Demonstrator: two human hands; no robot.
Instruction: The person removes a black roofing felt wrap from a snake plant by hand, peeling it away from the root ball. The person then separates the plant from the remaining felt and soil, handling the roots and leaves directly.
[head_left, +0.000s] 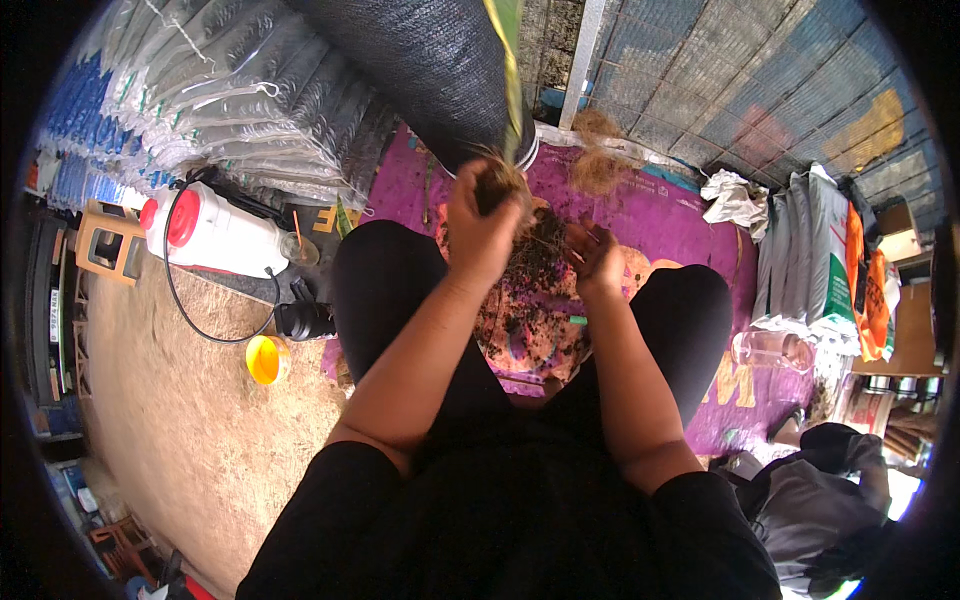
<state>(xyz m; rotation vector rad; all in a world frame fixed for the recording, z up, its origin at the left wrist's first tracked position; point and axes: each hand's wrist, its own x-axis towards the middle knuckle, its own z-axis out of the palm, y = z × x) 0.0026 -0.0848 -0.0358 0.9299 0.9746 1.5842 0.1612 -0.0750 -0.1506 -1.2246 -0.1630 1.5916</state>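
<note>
My left hand (486, 221) grips the base of an upright plant, whose long green leaf (513, 82) has a yellow edge like a snake plant's. Brown fibre (496, 187) shows between the thumb and fingers. Thin roots and dark soil (541, 238) lie just below, between my hands. My right hand (598, 259) is beside them, palm partly turned up, fingers apart and holding nothing. Under both hands, crumbs of soil cover an orange-patterned sheet (517, 322) between my knees.
A purple printed mat (675, 225) lies beneath, with loose coconut-like fibre (600, 169) near the mesh wall. A black net roll (442, 67) stands ahead. Leftward are a white sprayer tank (225, 229), a glass with a straw (300, 247) and a yellow tub (267, 360). Another person (810, 510) is at right.
</note>
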